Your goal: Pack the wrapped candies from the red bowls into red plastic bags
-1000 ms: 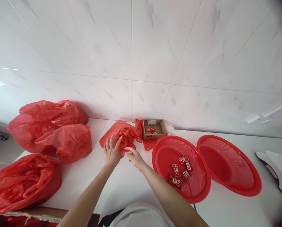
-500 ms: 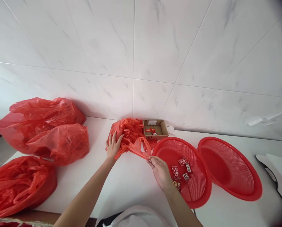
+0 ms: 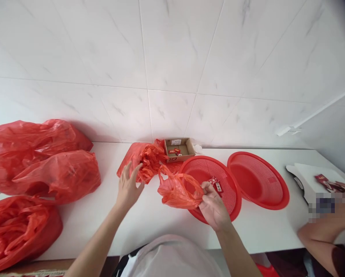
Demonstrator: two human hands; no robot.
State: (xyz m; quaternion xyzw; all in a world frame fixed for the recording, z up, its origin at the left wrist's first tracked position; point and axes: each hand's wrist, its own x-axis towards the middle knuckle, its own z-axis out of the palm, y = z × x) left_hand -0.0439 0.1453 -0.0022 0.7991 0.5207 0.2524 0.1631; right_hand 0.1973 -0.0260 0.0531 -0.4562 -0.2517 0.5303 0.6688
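A thin red plastic bag (image 3: 176, 189) hangs from the pinched fingers of my right hand (image 3: 214, 206), partly over the left rim of a red mesh basket (image 3: 233, 181). Inside this basket lie small red-and-white packets (image 3: 218, 186). My left hand (image 3: 129, 186) has its fingers spread and holds nothing. It is just in front of a pile of crumpled red bags (image 3: 149, 156). Behind the held bag, an open cardboard box (image 3: 186, 157) contains a few small red packets (image 3: 175, 151).
Large filled red bags (image 3: 57, 173) and another bulky red bag (image 3: 22, 231) occupy the left side. A second red basket (image 3: 259, 182) stands right of the first. At far right, another person's arm (image 3: 331, 227) rests near a white board (image 3: 311, 179) with red packets.
The held bag has come away from the pile and moved toward me and right. My left hand has let go of the pile. The view has turned right, bringing another person's arm into sight.
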